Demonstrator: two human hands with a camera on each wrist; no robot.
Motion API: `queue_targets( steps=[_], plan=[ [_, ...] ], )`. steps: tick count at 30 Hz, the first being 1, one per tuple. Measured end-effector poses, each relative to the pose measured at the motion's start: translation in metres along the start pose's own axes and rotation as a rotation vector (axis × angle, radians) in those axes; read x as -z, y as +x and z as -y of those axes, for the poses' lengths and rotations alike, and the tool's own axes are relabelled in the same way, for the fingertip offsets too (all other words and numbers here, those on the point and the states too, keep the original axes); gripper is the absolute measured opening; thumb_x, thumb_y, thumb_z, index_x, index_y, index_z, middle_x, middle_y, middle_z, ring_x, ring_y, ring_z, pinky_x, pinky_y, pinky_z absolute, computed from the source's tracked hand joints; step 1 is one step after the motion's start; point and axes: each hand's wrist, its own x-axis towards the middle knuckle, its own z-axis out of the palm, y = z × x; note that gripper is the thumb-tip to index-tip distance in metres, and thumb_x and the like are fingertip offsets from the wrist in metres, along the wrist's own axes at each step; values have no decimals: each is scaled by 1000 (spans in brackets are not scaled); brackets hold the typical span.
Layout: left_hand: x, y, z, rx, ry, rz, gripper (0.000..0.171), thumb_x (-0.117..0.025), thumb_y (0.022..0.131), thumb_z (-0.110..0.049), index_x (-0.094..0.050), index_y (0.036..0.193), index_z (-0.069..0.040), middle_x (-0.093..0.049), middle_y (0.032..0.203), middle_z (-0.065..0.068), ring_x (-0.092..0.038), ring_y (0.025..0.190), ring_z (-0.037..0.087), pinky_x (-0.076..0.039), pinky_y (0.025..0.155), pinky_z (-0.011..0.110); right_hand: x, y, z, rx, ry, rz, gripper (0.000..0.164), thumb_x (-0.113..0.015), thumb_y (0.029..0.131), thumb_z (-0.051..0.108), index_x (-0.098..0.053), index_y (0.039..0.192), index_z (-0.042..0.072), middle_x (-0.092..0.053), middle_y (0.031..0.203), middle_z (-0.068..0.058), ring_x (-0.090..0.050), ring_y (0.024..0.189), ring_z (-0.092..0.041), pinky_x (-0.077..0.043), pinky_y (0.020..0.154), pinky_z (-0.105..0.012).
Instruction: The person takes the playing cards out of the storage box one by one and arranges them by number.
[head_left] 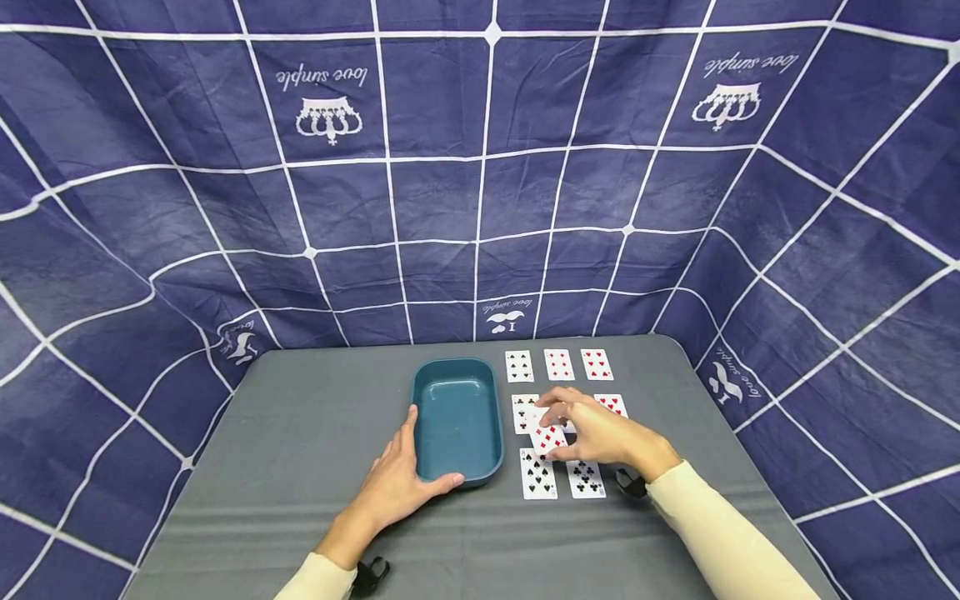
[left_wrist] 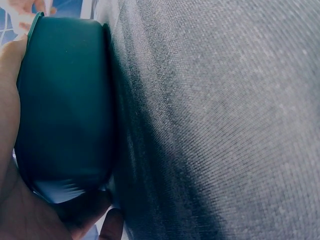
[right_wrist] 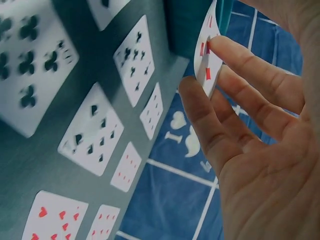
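My right hand pinches a red diamonds playing card between thumb and fingers, above the laid-out cards. In the right wrist view this card stands on edge, slightly bent, with fingertips on its face. At the near left corner of a blue-green plastic box, my left hand is spread, its fingers along the left wall and its thumb along the near rim. Beneath the held card lie a spades card and a clubs card. A black-suited card behind it is mostly hidden.
Another clubs card lies in the front row. A hearts card peeks out beyond my right hand. The back row has a black-suited card, a diamonds card and a hearts card. Blue checked cloth surrounds the grey table.
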Motion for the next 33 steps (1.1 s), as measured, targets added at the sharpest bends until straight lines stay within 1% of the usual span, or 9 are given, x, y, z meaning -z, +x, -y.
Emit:
queue_targets(
  steps=[3,8,13,16,20,25,28,33],
  plan=[
    [1,0,1,4,0,0,152,-90,84,-82,-5,189,-13,-36,187,29,-43,169,56,-35,131,84,0,-8,-5,-18,7,-13,34,-103,90,30,-87,117,20,-70,155,1,-74,130,-21,-61,114,-49],
    [3,0,1,10,-2,6,152,-90,85,-83,-3,189,-14,-35,188,28,-42,170,55,-34,132,83,-1,-22,-16,-2,10,-40,32,-104,88,29,-87,113,20,-71,151,0,-76,129,-22,-61,114,-50],
    [3,-1,0,11,-5,8,152,-91,85,-82,-4,189,-14,-34,189,28,-42,171,55,-34,131,84,-1,-37,-26,1,5,-50,31,-105,87,29,-86,110,21,-72,148,-3,-77,127,-22,-62,113,-49],
    [2,-2,-1,11,-6,7,152,-91,85,-81,-5,189,-13,-34,189,27,-42,171,55,-35,131,84,-2,-46,-32,2,0,-61,32,-106,86,28,-85,109,22,-73,148,-5,-77,124,-21,-63,109,-47],
    [2,-2,-1,10,-3,8,152,-91,84,-83,-5,189,-14,-34,189,27,-43,170,54,-35,131,84,-4,-57,-41,3,-14,-85,35,-107,82,28,-85,109,22,-74,145,-6,-75,125,-24,-62,108,-47],
    [1,-2,-1,6,-1,7,152,-90,85,-83,-5,189,-14,-34,189,27,-42,171,54,-35,131,84,-7,-70,-51,19,-31,-112,36,-108,81,30,-84,107,23,-74,143,-6,-74,129,-27,-60,109,-50],
    [1,-1,0,5,1,5,152,-90,84,-83,-5,189,-13,-35,189,27,-43,170,55,-35,131,85,-9,-77,-56,17,-23,-121,38,-108,81,31,-82,107,25,-74,142,-4,-73,128,-26,-59,109,-48],
    [0,1,0,-2,3,1,152,-90,84,-84,-6,189,-12,-35,188,28,-44,170,54,-36,131,83,-12,-89,-64,15,-15,-155,42,-109,78,30,-80,108,26,-74,139,-1,-72,127,-24,-57,108,-42]
  ],
)
